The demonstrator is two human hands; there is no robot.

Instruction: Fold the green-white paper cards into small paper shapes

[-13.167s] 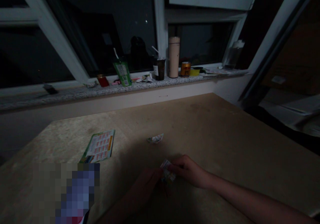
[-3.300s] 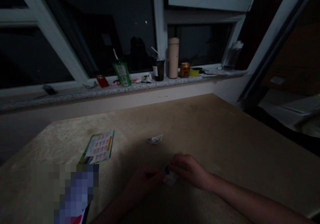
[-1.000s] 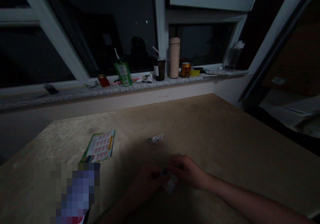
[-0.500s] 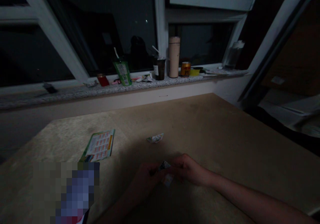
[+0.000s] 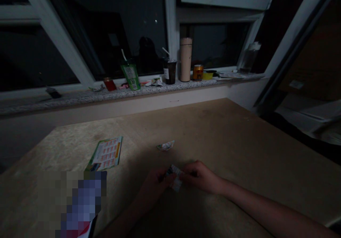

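Observation:
In dim light both my hands meet low over a tan tabletop (image 5: 239, 142). My left hand (image 5: 154, 186) and my right hand (image 5: 199, 177) pinch a small folded piece of printed paper (image 5: 174, 179) between their fingertips, each hand closed on one side of it. A second small crumpled or folded paper piece (image 5: 165, 145) lies on the table just beyond my hands. A green printed leaflet (image 5: 106, 153) lies flat to the left.
A stone windowsill (image 5: 80, 98) runs along the far side with a green carton (image 5: 130, 75), a red jar (image 5: 109, 84), a dark cup with a straw (image 5: 169, 71), a tall pale flask (image 5: 185, 59) and an orange can (image 5: 197, 72). The table's right edge drops off into darkness.
My hands have kept working the small paper piece, which has turned and shifted slightly up and left between my fingers. The other items lie where they were.

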